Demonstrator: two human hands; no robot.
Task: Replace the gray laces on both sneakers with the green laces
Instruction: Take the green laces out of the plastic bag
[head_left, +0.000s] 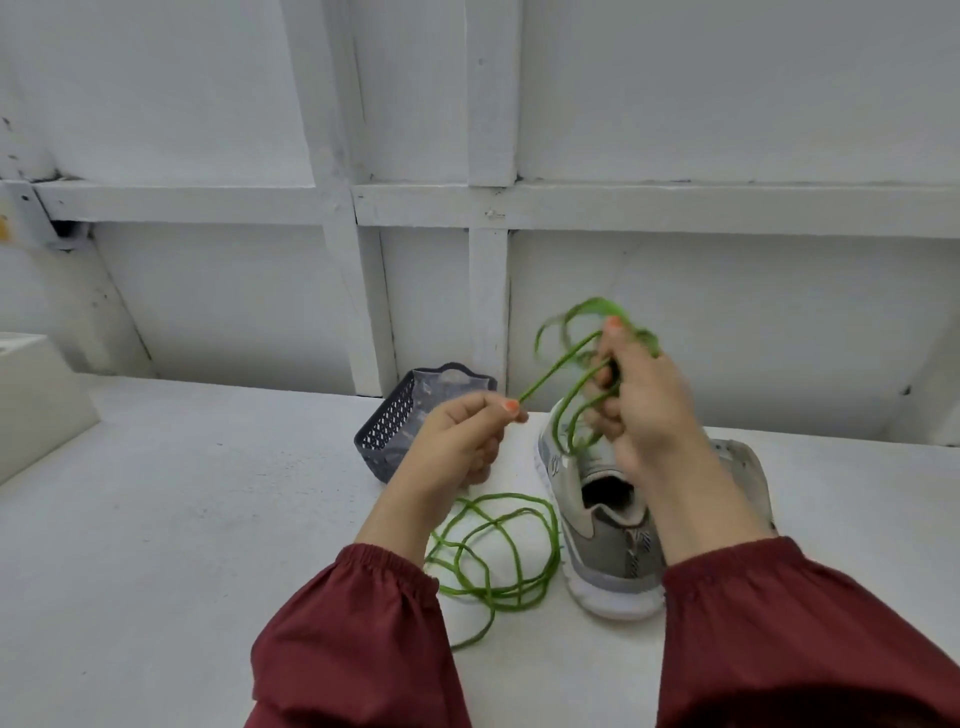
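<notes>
A white counter (182, 519) with a slightly speckled, worn surface runs across the lower view. Near its back edge stands a small dark gray plastic basket (387, 436) with lattice sides and a handle tab on its far rim; what lies inside cannot be made out. At the far left a white box-like block (36, 395) rests on the counter, cut off by the frame. Behind rises a white-painted panelled wall (208, 301), crossed by a horizontal rail (182, 202) and upright battens (488, 291), scuffed with dark marks. A metal bracket (31, 213) sits at the rail's left end.
</notes>
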